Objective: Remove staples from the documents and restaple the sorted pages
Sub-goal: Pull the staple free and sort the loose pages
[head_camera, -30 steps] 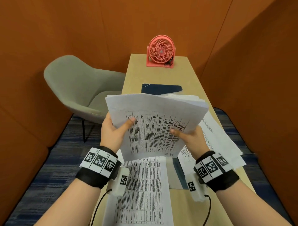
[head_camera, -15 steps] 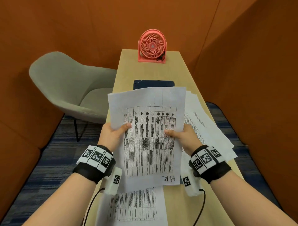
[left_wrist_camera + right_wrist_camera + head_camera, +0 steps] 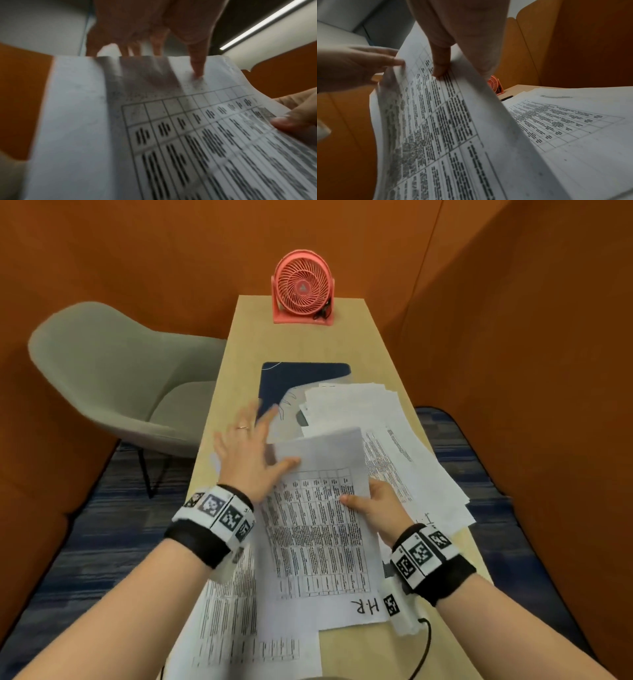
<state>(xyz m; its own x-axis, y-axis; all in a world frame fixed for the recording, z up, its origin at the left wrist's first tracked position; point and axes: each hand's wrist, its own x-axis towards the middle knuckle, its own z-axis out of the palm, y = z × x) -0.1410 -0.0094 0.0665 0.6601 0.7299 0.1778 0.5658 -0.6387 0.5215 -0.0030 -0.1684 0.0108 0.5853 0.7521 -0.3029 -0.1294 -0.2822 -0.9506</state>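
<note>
Papers (image 3: 318, 529) printed with tables hang over the desk's (image 3: 301, 344) near edge, pinched at their right side by the right hand (image 3: 373, 508), while the left hand (image 3: 246, 453), fingers spread, touches their far-left corner.

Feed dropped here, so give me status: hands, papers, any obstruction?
Right hand grips the H.R sheet. Left hand open, thumb on its top edge. Loose papers spread beneath; no stapler seen.

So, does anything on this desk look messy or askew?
Yes. The loose sheets on the desk's right are fanned crookedly, overhanging its edge and partly covering the dark blue pad. No spill or damage shows.
</note>
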